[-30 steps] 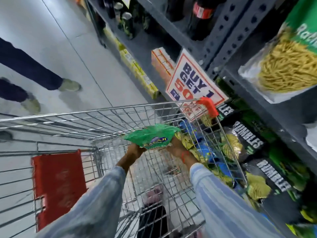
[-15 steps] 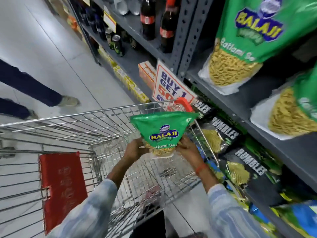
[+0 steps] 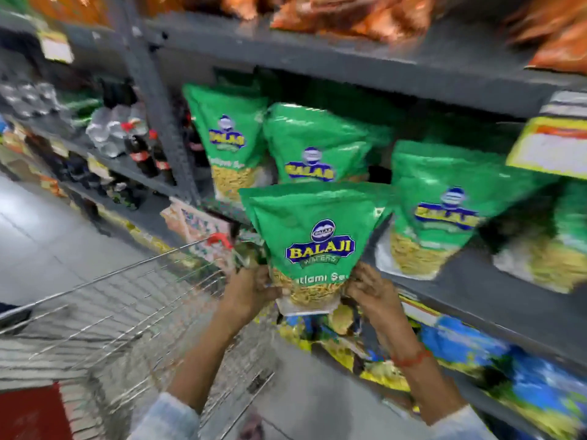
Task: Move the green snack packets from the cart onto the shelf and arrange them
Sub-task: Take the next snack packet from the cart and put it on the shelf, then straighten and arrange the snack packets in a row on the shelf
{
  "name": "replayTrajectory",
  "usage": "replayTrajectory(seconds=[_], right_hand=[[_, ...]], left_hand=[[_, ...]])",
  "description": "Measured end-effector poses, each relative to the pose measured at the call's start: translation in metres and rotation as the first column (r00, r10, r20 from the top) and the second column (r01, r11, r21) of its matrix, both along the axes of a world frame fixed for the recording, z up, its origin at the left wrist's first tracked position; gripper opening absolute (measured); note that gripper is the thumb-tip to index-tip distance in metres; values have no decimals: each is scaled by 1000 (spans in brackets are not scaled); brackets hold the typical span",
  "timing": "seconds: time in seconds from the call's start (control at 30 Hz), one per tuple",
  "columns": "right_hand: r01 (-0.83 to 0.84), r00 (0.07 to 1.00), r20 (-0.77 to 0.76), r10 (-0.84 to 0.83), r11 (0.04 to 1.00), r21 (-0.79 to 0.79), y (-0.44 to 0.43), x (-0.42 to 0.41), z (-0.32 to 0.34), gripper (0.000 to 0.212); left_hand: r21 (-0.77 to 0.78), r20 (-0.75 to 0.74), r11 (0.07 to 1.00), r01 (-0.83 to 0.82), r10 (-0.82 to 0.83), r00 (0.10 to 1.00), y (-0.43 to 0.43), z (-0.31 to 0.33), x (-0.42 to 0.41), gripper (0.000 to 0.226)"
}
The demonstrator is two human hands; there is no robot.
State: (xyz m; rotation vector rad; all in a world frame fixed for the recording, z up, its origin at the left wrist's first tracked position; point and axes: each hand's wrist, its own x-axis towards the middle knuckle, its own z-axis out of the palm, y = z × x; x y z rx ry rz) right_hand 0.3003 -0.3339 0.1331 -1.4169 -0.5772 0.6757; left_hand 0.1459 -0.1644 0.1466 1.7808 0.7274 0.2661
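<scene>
I hold a green Balaji snack packet [image 3: 314,242] upright in front of the grey shelf [image 3: 495,296]. My left hand [image 3: 251,293] grips its lower left corner and my right hand [image 3: 371,290] grips its lower right corner. Several matching green packets stand on the shelf behind it: one at the left [image 3: 227,138], one in the middle [image 3: 314,147], one at the right [image 3: 444,201]. The wire cart [image 3: 133,312] is below and to the left of my hands.
Orange packets [image 3: 349,14] fill the shelf above. Blue and yellow packets [image 3: 470,347] lie on the shelf below. Bottles [image 3: 139,144] stand on racks to the left, past a grey upright post [image 3: 158,100]. The cart's red flap [image 3: 31,414] is at the bottom left.
Both hands have lifted the green packet up and right, from over the cart to in front of the shelf's packet row. My view has swung up toward the shelf.
</scene>
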Motion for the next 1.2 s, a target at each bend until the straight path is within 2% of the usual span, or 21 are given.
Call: replayTrajectory(seconds=[0.17,0.27,0.37,0.43,0.57,0.63,0.73,0.8,0.87,0.97,1.07,1.13,1.2], right_hand=[[189,981,58,-187,981,-35,-112,35,11,46],[303,950,99,-296,951,-61,-170,50,15,42],[387,918,123,-377,920,-65,-218,61,20,37],[440,894,110,-434,897,-38,-240,73,23,39],[537,838,103,-535,844,12,-263,107,27,32],[582,807,95,-582,812,30,-267,127,25,32],[645,759,65,-648,762,58,-261,151,23,35],[684,726,18,-688,724,87,-255,159,20,34],[725,686,-53,-725,677,122,-252,160,13,34],[790,606,-62,-793,590,167,-244,147,4,35],[885,417,82,-905,425,192,-233,139,1,30],[914,295,174,-940,330,236,-227,139,3,30],[911,224,298,-928,308,274,-229,140,6,31]], left_hand=[[56,2,986,159,-160,987,-92,8,62,17],[89,5,958,272,-273,962,-135,7,92,48],[101,-13,937,334,-335,942,-175,10,123,20],[142,9,919,368,-373,928,-198,14,145,14],[247,36,885,396,-416,909,-225,12,194,54],[279,-1,874,399,-415,910,-232,9,220,52],[196,59,885,422,-440,896,-230,-6,257,63],[203,99,877,436,-461,882,-221,-34,284,58],[241,105,880,408,-442,891,-225,-22,282,52],[307,109,875,374,-423,900,-237,-10,266,45],[445,216,862,242,-365,906,-260,-11,248,77],[648,319,752,119,-409,855,-272,-13,243,76],[788,356,614,39,-507,785,-286,-13,250,71]])
